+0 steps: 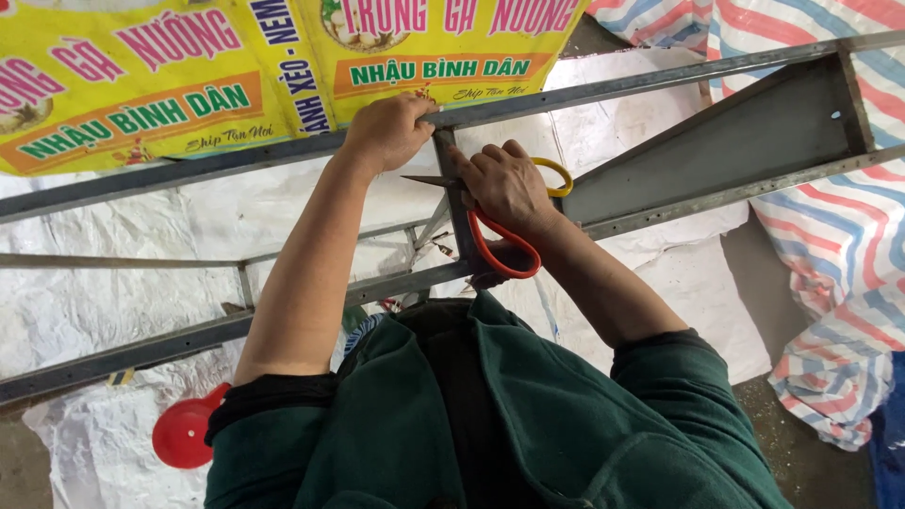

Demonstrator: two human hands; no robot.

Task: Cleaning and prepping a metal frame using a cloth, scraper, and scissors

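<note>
My left hand grips the top rail of a grey metal frame where an upright bar meets it. My right hand holds scissors with one orange and one yellow handle loop. The blades point left, their tip just under my left hand beside the upright bar. What lies between the blades is too small to tell. My green sleeves fill the bottom of the view.
A yellow printed banner hangs behind the frame at top left. White plastic sheeting lies below the frame, a striped tarp at right. A red round plastic object sits at lower left. A flat grey metal panel spans the frame's right part.
</note>
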